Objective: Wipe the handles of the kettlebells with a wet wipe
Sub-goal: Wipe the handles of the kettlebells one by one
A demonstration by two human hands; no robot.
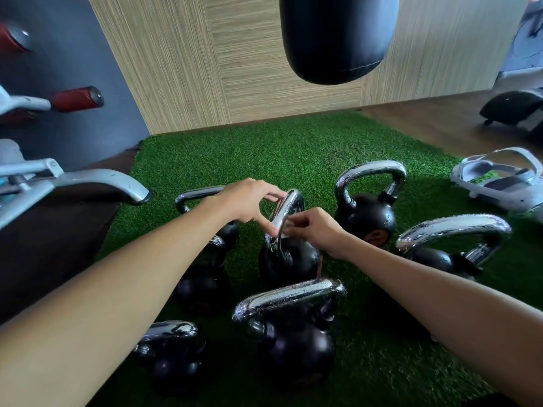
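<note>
on the green turf [264, 154] below the hanging punch bag [335, 39], my left hand [249, 202] has its fingers clamped on the middle kettlebell's [289, 259] chrome handle [283, 212]. my right hand [314, 230], fingers curled, pinches the handle's side.

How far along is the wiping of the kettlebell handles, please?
Looks done: droplets bead on the handles of the front kettlebell, right kettlebell and back kettlebell. In hand: the left hand pinches the middle kettlebell handle, the right hand works it. Probably left: far-left kettlebell and near-left kettlebell.
</note>
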